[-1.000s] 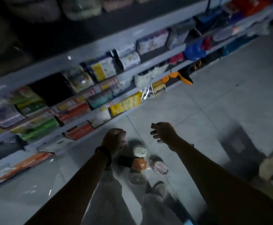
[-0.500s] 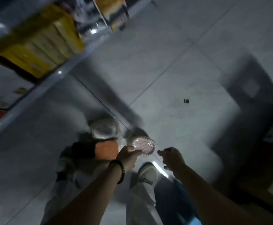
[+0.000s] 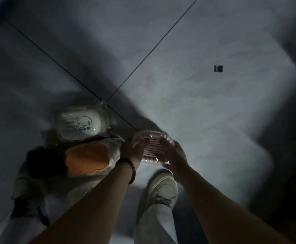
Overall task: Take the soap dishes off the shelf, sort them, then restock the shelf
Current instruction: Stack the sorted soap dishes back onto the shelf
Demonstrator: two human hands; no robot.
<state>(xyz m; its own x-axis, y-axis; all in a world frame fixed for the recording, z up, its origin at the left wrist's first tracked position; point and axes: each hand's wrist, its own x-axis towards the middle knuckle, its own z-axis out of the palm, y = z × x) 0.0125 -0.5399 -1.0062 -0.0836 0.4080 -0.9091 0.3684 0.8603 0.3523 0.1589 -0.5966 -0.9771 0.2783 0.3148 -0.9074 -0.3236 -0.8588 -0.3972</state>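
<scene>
Hands met at the lower centre of the frame around a pink soap dish (image 3: 152,147), a ribbed piece in clear wrapping held just above the tiled floor (image 3: 205,111). The left hand (image 3: 133,150) gripped its left edge, fingers curled over the rim, and the right hand (image 3: 174,155) cupped the right side with its fingers wrapped round the far edge, so both hands were grasping the same dish. A dark bracelet (image 3: 128,170) circled the left wrist. To the left of the hands, two more dishes lay on the floor: a white soap dish (image 3: 80,125) with a small cartoon figure printed on its lid, also in clear wrap, and just below it an orange soap dish (image 3: 87,161) in crinkled plastic, its right end close beside the left hand. Something dark touched the orange dish's left end, too dim to make out. A pale shoe (image 3: 163,189) stood on the floor directly below the pink dish, with a light trouser leg (image 3: 154,224) running down to the bottom edge. Grout lines crossed in the upper middle of the frame, and a small dark mark (image 3: 218,68) sat on the tile at upper right, well apart from everything else.
</scene>
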